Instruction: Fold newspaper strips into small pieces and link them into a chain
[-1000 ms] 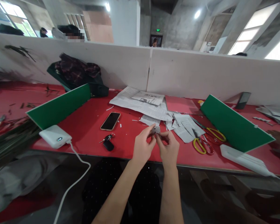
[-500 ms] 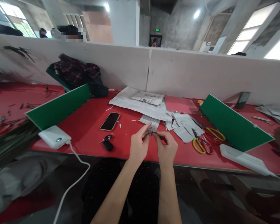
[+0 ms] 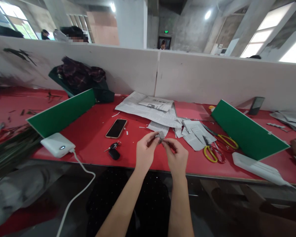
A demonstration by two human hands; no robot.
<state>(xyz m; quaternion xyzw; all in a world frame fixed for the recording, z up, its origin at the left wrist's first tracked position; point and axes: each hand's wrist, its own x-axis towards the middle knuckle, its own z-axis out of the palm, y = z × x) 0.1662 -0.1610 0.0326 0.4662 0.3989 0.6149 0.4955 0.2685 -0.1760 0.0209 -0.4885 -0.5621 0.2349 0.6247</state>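
Paper [image 3: 160,134], a small folded grey piece, sits between the fingertips of both hands: I see the left hand [image 3: 146,149] pinching it and the right hand [image 3: 177,154] closed on its near right edge, over the red table [image 3: 129,148]. Just beyond the grip I have newspaper sheets [image 3: 143,110]; to its right, cut pieces [image 3: 196,133], then scissors [image 3: 211,148]. Left of it lie a phone [image 3: 116,128] and a key fob [image 3: 114,154]. Farther out, a green board [image 3: 64,113] stands on either side.
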